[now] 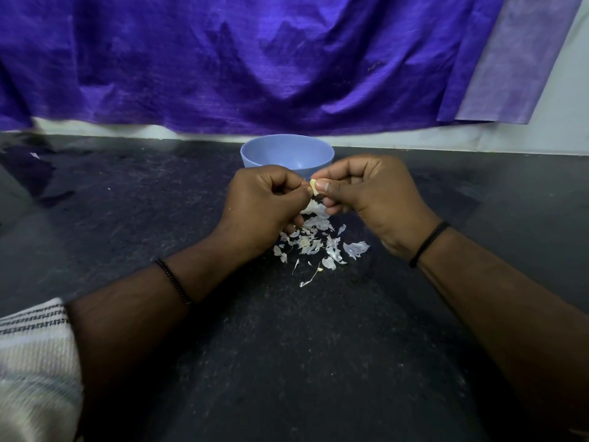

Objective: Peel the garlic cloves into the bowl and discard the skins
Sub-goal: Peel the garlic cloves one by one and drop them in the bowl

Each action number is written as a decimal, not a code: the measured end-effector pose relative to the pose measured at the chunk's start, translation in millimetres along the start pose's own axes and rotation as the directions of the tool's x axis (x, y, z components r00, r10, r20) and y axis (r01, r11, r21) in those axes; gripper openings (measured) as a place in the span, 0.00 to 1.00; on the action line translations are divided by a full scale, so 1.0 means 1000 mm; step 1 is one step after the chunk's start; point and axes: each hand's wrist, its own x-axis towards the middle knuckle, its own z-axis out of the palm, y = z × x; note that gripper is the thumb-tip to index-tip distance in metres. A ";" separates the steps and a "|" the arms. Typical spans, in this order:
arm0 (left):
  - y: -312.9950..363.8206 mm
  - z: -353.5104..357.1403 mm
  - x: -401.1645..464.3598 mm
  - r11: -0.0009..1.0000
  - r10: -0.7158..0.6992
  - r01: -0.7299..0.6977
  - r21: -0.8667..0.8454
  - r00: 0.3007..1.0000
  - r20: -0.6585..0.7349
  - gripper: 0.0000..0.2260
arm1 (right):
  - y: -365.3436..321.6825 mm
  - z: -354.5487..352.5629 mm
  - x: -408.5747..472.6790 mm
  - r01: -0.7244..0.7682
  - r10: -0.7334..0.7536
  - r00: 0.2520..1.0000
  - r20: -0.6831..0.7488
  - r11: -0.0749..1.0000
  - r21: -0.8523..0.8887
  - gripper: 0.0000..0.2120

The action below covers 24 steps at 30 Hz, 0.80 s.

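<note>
Left hand: the left hand [266, 202] has its fingers curled, thumb and forefinger pinching at the near side of the garlic clove [314, 187].
Right hand: the right hand [366, 189] pinches the same clove from the other side, thumb nail turned up, other fingers folded under.
Garlic clove: small and pale, held in the air between the two sets of fingertips; it seems to be partly bare, though most of it is hidden by the fingers.
Bowl: a blue bowl [287, 152] stands on the desk [287, 362] just beyond both hands, its near wall covered by the knuckles; what lies inside cannot be made out.
Skins: a loose heap of white skins [318, 240] lies on the desk right under the hands and trails toward the person (a few thin strips furthest out).
In the way: the heap lies between the two wrists; the bowl closes off the far side.
Wrists: a dark beaded band [175, 283] on the left, a thin black band [428, 244] on the right; a striped knit sleeve [35, 362] at the left forearm.
Edges and room: bare dark desk spreads wide to the left and right of the hands and nearer the person; beyond the bowl the desk ends at a pale wall draped with purple cloth [255, 65].
</note>
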 end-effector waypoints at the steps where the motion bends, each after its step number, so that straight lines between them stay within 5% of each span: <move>1: -0.001 0.000 0.000 1.000 -0.005 0.005 -0.004 1.000 -0.003 0.04 | 0.000 0.000 0.000 -0.011 0.011 1.000 0.002 1.000 0.010 0.04; 24: -0.003 0.000 0.001 0.996 0.024 -0.027 0.084 0.999 0.035 0.04 | 0.003 -0.001 0.001 -0.151 0.148 0.988 0.030 0.983 0.109 0.06</move>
